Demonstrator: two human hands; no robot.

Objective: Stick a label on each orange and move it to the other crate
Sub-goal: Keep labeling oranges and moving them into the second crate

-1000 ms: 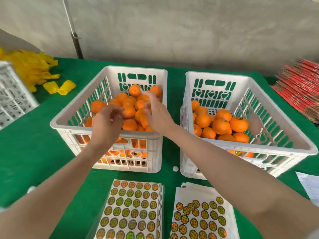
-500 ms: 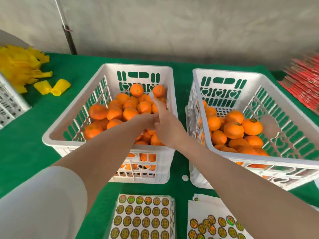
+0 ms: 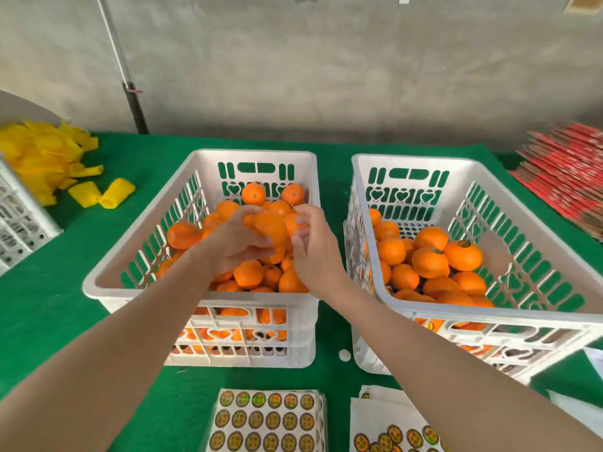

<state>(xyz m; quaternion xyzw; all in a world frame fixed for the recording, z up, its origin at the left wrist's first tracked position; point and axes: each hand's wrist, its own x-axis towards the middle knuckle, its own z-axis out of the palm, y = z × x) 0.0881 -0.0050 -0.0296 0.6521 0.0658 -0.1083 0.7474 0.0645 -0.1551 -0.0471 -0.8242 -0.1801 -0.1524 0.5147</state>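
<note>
My left hand (image 3: 239, 243) cups an orange (image 3: 270, 227) above the crate (image 3: 137, 272) beneath both hands; my right hand (image 3: 315, 246) pinches at it — label hidden. A loose press could leave the sticker curling before the crate to my right (image 3: 385, 288).

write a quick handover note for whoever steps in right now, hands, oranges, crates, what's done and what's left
Left hand: grip closed on one orange, held above the left crate.
Right hand: fingertips at that orange; whether a label is between them cannot be seen.
Done: the right crate holds a batch of oranges, at least one showing a label.
Left: the left crate is still well filled. Label the held orange, move it to the right crate, then repeat. Label sheets lie in front of the crates.
</note>
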